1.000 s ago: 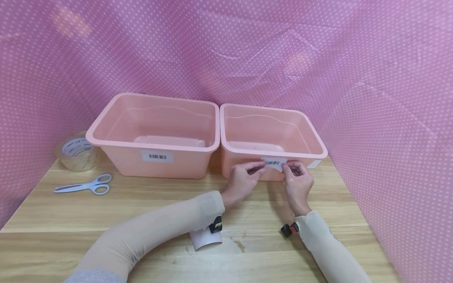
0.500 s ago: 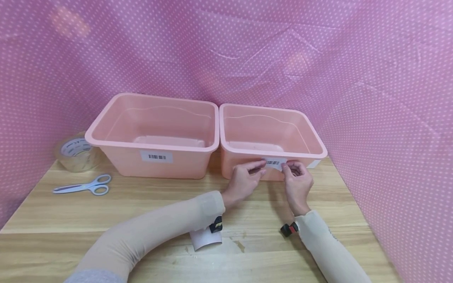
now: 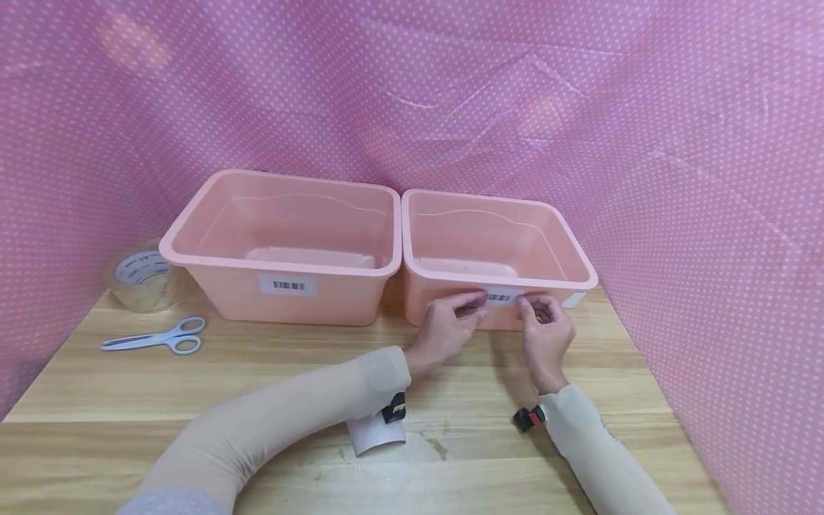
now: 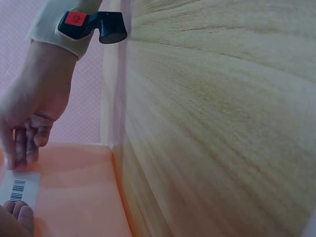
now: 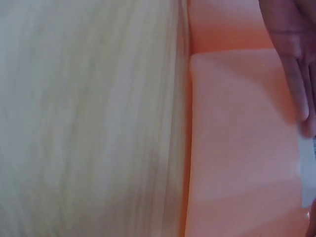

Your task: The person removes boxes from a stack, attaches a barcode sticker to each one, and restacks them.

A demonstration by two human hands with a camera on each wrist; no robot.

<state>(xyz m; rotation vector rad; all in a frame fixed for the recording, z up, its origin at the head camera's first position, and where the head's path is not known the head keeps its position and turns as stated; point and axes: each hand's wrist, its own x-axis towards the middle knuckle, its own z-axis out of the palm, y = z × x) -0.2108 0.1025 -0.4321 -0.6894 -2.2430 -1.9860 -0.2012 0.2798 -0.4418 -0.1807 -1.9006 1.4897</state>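
Observation:
A white barcode label lies against the front wall of the right pink bin, just below its rim. My left hand pinches the label's left end with thumb and forefinger. At the right end, my right hand holds the label between thumb and fingertips. In the left wrist view the barcode label looks flat on the bin, with fingertips at both ends. The right wrist view catches only an edge of the label, below the left fingers.
A left pink bin touches the right one and bears its own barcode label. Clear tape and blue scissors lie at the left. A curved pale piece sits under the left wrist. Pink dotted cloth surrounds the table.
The label's right end has shifted slightly, and the label now looks flatter against the bin. Both hands stay almost in place; the whole head view has moved a little.

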